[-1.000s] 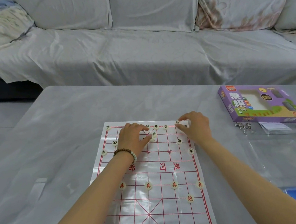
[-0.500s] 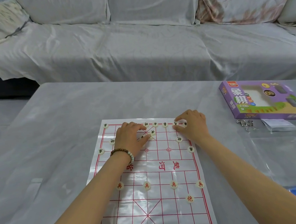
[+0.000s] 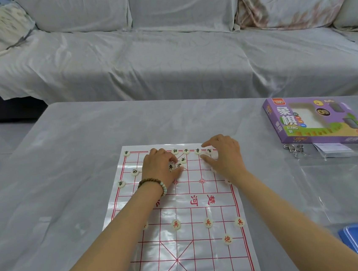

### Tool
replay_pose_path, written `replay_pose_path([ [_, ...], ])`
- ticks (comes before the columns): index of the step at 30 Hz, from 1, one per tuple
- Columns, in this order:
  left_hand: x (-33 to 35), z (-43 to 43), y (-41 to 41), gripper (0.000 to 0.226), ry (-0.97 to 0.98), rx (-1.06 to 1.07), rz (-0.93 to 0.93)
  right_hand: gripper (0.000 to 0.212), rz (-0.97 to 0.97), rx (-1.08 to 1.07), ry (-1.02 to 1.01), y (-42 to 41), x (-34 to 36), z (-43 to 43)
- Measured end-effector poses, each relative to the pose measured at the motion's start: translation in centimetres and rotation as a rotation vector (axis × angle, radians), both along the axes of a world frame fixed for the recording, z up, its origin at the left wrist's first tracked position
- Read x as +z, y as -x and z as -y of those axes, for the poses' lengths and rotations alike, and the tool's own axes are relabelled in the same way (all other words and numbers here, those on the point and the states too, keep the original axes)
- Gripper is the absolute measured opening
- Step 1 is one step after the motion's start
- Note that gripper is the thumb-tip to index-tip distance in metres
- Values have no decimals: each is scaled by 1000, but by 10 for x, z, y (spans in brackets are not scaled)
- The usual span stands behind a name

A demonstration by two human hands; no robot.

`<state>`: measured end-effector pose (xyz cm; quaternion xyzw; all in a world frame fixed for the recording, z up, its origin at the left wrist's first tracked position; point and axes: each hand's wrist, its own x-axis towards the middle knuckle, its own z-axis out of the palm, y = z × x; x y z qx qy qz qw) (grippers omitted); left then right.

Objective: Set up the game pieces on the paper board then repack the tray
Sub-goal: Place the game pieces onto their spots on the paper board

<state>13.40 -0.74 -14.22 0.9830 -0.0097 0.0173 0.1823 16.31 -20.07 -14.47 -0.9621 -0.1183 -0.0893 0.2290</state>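
Head view: paper board (image 3: 184, 234) lies flat on the counter (image 3: 66, 169). The left hand (image 3: 161, 168) is curled over 3 black pieces (image 3: 179, 164) near the far edge; cannot tell if it grips them. The right hand (image 3: 224, 155) is relaxed, thumb and forefinger either side of a far-row piece (image 3: 209, 150). The red pieces (image 3: 208, 222) sit on the near half, and a purple box (image 3: 313, 121) is far right.

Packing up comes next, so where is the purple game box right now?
In the head view, the purple game box lies on the table, far right of the paper board, with metal rings and a white leaflet at its near edge.
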Motion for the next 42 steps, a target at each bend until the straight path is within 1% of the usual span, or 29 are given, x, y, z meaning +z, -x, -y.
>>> replay_pose_path([
  [2, 4, 0, 2, 31, 33, 2, 29, 24, 14, 22, -18, 6, -1, -6],
  [6, 19, -26, 6, 25, 174, 66, 170, 23, 17, 64, -45, 15, 1, -15],
  [8, 25, -50, 7, 24, 164, 104, 189, 25, -8, 89, -35, 19, 3, -24],
  [13, 25, -99, 4, 26, -44, 200, 102, 26, -37, 118, -55, 23, 4, -51],
  [16, 22, -112, -4, 27, -112, 189, 16, 26, -40, 141, -34, 21, 4, -64],
  [18, 18, -114, -10, 27, -116, 152, -14, 27, -54, 153, -12, 20, 3, -70],
  [22, 12, -112, -20, 22, -75, 107, 1, 25, -46, 159, -47, 19, 2, -76],
  [26, 8, -111, -25, 32, -64, 126, 35, 23, -31, 154, -52, 18, -1, -76],
  [28, 7, -111, -25, 33, -82, 143, 43, 23, -46, 139, -52, 17, -2, -75],
  [31, 4, -107, -24, 28, -80, 141, 30, 22, -48, 140, -61, 16, -2, -75],
  [34, 4, -103, -27, 18, -16, 124, 46, 22, -46, 141, -66, 17, -2, -75],
  [35, 4, -103, -28, 21, -2, 109, 49, 21, -43, 142, -66, 17, -2, -75],
  [38, 6, -107, -28, 44, -50, 101, 42, 21, -31, 138, -65, 17, -2, -74],
  [42, 6, -115, -21, 38, -72, 114, 24, 21, -35, 138, -74, 18, -3, -73],
])
